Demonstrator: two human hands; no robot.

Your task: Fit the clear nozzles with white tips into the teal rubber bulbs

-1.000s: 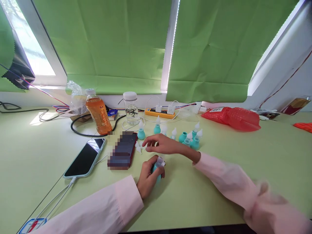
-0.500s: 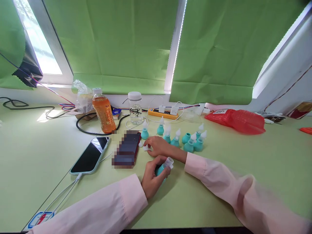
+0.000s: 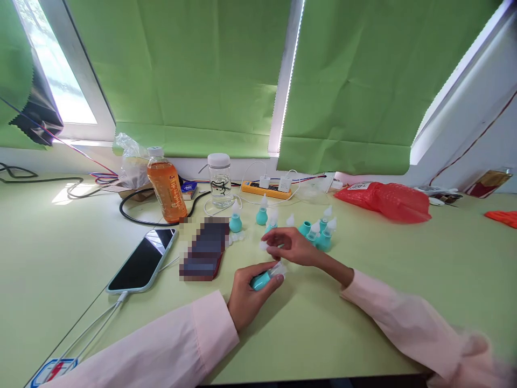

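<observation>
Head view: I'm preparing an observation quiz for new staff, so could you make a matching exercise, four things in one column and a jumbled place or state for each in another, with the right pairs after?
Things
1. Tilted, rounded teal bulb with a clear collar
2. Bare right hand
3. Black-screened phone in a pale blue case
4. Long yellow-orange power strip

Places and states
A. White cable plugged into its lower end
B. Bears square white plug chargers
C. Held in the left hand
D. A small white piece at its fingertips

Right pairs: 1-C; 2-D; 3-A; 4-B
</observation>
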